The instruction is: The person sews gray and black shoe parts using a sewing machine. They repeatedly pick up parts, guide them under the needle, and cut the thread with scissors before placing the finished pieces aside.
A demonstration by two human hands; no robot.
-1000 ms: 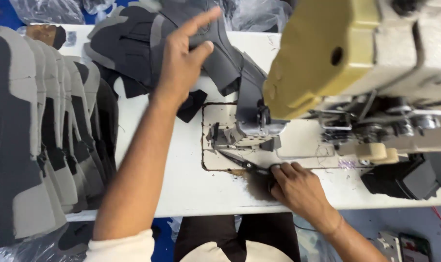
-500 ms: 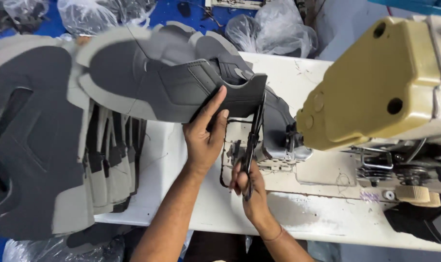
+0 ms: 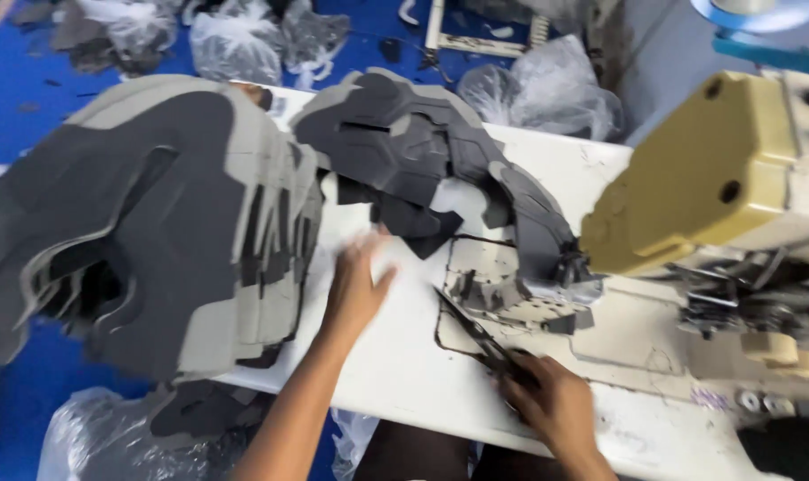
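At the far left, a tall stack of grey and beige shoe upper panels (image 3: 155, 232) overhangs the edge of the white table (image 3: 404, 365), and part of it projects over the blue floor (image 3: 12, 419). Just right of the stack, the left hand (image 3: 355, 285) lies open and flat on the table with its fingers spread, grasping nothing; it is blurred, so fine contact cannot be confirmed. Beyond it, a dark grey stitched piece (image 3: 422, 151) runs from the table centre toward the needle area of the beige sewing machine (image 3: 716, 178). Lower down, the right hand (image 3: 551, 401) is closed around small dark scissors (image 3: 475, 334), blades pointing up and left toward the left hand. Clear plastic bags (image 3: 547, 89) lie behind the table. Risk assessment: the overhanging stack appears poorly supported, and a nudge from the left forearm could tip panels onto the floor. The scissor tips lie near the open hand and the stitched piece; a hasty movement could nick fingers or cut the material.
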